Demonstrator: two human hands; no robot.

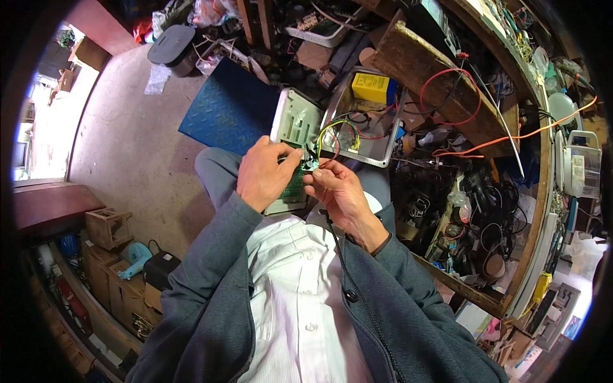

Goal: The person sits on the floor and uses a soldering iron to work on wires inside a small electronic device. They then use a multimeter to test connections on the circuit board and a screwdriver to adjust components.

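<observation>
Over my lap my left hand (265, 173) is closed in a pinch, its fingertips at a small electronic part (310, 163) with wires. Facing it, my right hand (341, 191) pinches at the lower right edge of the same part; exactly what sits between either hand's fingers is too small to make out. Yellow, green and red wires (324, 131) loop from there to an open metal housing (382, 157). A yellow box-shaped block (373, 88) lies inside that housing. Beneath my hands are a green circuit board (294, 186) and a pale slotted cover (299, 115), both partly hidden.
A blue textured panel (223, 105) lies beyond my left knee, with a dark lidded bin (172, 48) farther off. On the right, a wooden frame (440, 76) borders heaps of black cables (485, 210). An orange cable (530, 136) crosses there. Cardboard boxes (124, 290) stand at lower left.
</observation>
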